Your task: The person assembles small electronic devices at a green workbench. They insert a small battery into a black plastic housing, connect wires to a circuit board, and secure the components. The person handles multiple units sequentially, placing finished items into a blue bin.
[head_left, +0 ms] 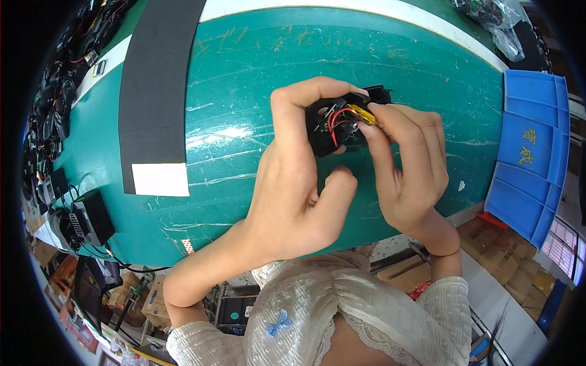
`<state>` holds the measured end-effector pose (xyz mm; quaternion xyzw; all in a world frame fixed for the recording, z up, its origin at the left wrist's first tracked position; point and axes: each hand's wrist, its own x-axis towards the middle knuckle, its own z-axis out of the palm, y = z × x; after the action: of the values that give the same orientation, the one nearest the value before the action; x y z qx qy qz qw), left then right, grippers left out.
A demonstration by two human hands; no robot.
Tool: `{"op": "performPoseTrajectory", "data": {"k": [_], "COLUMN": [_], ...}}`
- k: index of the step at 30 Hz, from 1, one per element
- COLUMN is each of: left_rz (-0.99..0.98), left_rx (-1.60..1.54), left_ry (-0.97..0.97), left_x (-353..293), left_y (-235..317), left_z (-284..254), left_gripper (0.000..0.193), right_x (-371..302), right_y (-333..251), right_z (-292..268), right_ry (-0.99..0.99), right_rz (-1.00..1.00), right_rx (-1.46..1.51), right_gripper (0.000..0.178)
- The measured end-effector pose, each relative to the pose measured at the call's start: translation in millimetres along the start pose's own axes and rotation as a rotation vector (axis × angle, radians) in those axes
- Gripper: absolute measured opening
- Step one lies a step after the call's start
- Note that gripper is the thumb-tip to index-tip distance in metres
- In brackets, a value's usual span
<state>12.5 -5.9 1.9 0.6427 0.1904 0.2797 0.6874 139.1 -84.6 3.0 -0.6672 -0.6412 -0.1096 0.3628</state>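
A black plastic housing (320, 141) with red and black wires inside is held over the green table, right of the middle. My left hand (299, 177) wraps its fingers around the housing's left and far side, with the thumb apart from it. Thumb and forefinger of my right hand (406, 155) pinch a small yellow-wrapped part (362, 114), which looks like a battery pack, at the housing's right side. Red wires (333, 125) curve from the housing toward this yellow part. My right fingertips hide some of it.
A black mat strip (152, 91) with a white paper (160, 179) lies on the green table (232, 79) at left. Many black parts with cables (55, 116) line the far left edge. A black boxy device (91, 218) stands near left. A blue bin (528, 152) borders the right edge.
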Motion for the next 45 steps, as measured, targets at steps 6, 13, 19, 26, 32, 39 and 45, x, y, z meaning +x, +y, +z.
{"op": "performPoseTrajectory", "data": {"k": [6,13,19,26,32,39,45], "left_rz": [0.041,-0.018,-0.006,0.031,0.005,-0.066,-0.076], "left_rx": [0.021,-0.056,-0.086,-0.107,-0.057,-0.048,0.066], "left_ry": [-0.004,0.034,0.088,0.113,0.151,0.189,0.097], "left_x": [1.8,3.1,5.6,6.0,7.5,7.4,7.6], "left_y": [-3.8,-4.3,-6.8,-11.8,-14.4,-10.1,-2.8], "left_z": [-1.0,0.7,2.9,5.9,4.1,2.2,-1.6], "left_gripper": [0.065,0.042,0.021,0.020,0.023,0.024,0.021], "right_x": [-0.9,-1.5,-1.7,0.2,0.0,4.2,11.3], "right_y": [-2.9,0.7,2.0,-0.2,-1.6,2.3,4.5], "right_z": [-0.7,4.1,8.8,0.8,2.4,-3.4,-8.5], "right_ry": [-0.029,-0.010,0.071,0.010,-0.026,-0.073,-0.067], "right_rz": [0.022,-0.057,-0.100,-0.020,0.042,0.068,-0.021], "right_rx": [-0.006,-0.075,-0.048,0.017,0.059,0.133,0.084], "right_gripper": [0.021,0.029,0.033,0.024,0.024,0.028,0.026]}}
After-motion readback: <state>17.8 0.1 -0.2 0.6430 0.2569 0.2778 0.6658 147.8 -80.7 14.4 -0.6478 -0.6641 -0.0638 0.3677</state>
